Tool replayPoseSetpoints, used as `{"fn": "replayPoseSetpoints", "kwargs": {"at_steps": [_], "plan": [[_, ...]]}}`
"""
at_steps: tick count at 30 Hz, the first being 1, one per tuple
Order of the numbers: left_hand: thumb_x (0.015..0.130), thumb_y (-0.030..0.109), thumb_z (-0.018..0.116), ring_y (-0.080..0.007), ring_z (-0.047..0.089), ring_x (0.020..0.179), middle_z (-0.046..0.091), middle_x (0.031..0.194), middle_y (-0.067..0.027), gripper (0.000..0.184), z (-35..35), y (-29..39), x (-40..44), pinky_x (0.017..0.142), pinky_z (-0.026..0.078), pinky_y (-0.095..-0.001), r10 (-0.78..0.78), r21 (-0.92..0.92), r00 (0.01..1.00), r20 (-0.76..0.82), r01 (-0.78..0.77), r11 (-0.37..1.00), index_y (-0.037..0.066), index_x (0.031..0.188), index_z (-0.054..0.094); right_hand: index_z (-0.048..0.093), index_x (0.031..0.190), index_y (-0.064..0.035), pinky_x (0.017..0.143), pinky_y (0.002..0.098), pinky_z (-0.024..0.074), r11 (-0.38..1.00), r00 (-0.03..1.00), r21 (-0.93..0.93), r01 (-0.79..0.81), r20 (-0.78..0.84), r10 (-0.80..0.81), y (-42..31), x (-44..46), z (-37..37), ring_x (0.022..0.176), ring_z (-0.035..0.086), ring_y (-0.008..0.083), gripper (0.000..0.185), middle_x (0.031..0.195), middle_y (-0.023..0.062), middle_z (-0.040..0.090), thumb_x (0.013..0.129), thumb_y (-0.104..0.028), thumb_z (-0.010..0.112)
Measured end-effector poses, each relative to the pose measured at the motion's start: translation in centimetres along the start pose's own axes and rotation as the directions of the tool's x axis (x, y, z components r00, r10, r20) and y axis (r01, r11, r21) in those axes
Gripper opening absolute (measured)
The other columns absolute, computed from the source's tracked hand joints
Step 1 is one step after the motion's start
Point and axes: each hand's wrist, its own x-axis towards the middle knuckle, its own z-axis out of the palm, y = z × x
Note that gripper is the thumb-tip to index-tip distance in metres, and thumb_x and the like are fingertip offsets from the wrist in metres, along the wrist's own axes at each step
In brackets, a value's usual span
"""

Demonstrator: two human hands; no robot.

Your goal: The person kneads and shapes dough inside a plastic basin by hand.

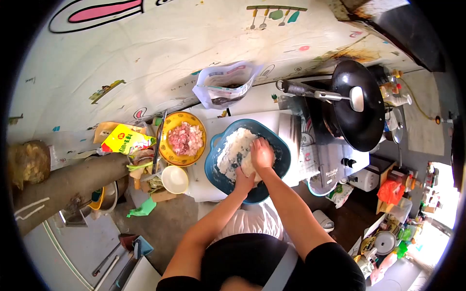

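Observation:
A blue basin (pixel 211 169) stands on the white board in front of me, with loose white flour (pixel 229 154) spread over its inside. Both my hands reach into it and press on a pale lump of dough (pixel 248 166). My left hand (pixel 244 180) holds the lump's near side, its fingers partly hidden. From above and to the right, my right hand (pixel 262 154) is curled over the same dough. Left of the basin sits a yellow bowl (pixel 202 127) of chopped pink meat (pixel 185 138). Chopsticks (pixel 159 141) lie along that bowl's left edge.
A white cup (pixel 174 179) stands below the meat bowl. Behind the basin is an open plastic bag (pixel 224 87). A black wok (pixel 361 123) with a spatula (pixel 357 99) is on the stove at right. At left are a yellow seasoning packet (pixel 124 139) and a thick pole (pixel 73 185).

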Motion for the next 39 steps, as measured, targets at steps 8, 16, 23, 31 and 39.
{"fn": "replayPoseSetpoints", "kwargs": {"at_steps": [8,16,23,31,39], "plan": [[0.075,0.013,0.069,-0.0217,0.062,0.065,0.059,0.085,-0.0162,0.043,-2.9,3.2,0.4,0.057,0.049,-0.0328,0.326,0.321,0.934,0.147,-0.357,0.877,0.002,0.107,0.043,0.061,0.089,-0.0026,0.074,0.0421,0.0466,0.769,0.880,0.427,-0.476,0.216,0.424,-1.6,-0.4,-5.0,0.077,0.061,0.0363,0.044,0.076,0.0162,0.064,0.095,-0.038,0.035],[0.070,0.007,0.067,-0.0354,0.060,0.082,0.062,0.087,-0.0190,0.034,-3.5,7.6,-1.9,0.072,0.047,-0.0409,0.555,0.518,0.781,0.285,-0.613,0.597,0.001,0.101,0.056,0.055,0.082,-0.0063,0.063,0.0454,0.0474,0.901,0.914,0.183,-0.393,-0.027,0.404,-5.2,-6.4,-4.2,0.074,0.060,0.0365,0.024,0.085,0.0155,0.061,0.085,-0.030,0.056],[0.076,0.008,0.061,-0.0367,0.053,0.084,0.051,0.093,-0.0182,0.033,-2.9,6.7,-0.3,0.075,0.045,-0.0392,0.549,0.619,0.807,0.219,-0.549,0.561,0.005,0.108,0.056,0.056,0.082,-0.0095,0.061,0.0399,0.0480,0.988,0.989,0.057,-0.141,-0.040,0.144,-4.6,-4.9,-2.1,0.072,0.057,0.0305,0.014,0.083,0.0100,0.053,0.081,-0.024,0.058],[0.075,0.005,0.060,-0.0399,0.054,0.088,0.048,0.099,-0.0220,0.045,-2.6,8.0,-0.1,0.075,0.046,-0.0422,0.485,0.641,0.821,0.302,-0.551,0.534,0.005,0.119,0.049,0.058,0.083,-0.0112,0.074,0.0416,0.0417,0.997,1.000,-0.074,0.004,-0.019,-0.006,-2.3,-2.4,-0.4,0.085,0.051,0.0286,0.015,0.089,0.0070,0.052,0.076,-0.024,0.060],[0.079,0.007,0.058,-0.0431,0.050,0.096,0.045,0.106,-0.0254,0.054,-1.2,9.9,-2.2,0.080,0.044,-0.0443,0.479,0.695,0.838,0.262,-0.508,0.509,-0.004,0.127,0.037,0.058,0.084,-0.0071,0.075,0.0420,0.0442,0.997,0.998,-0.031,-0.064,0.023,0.065,-0.5,-0.5,0.5,0.088,0.053,0.0307,0.012,0.089,0.0099,0.056,0.077,-0.017,0.057]]}}
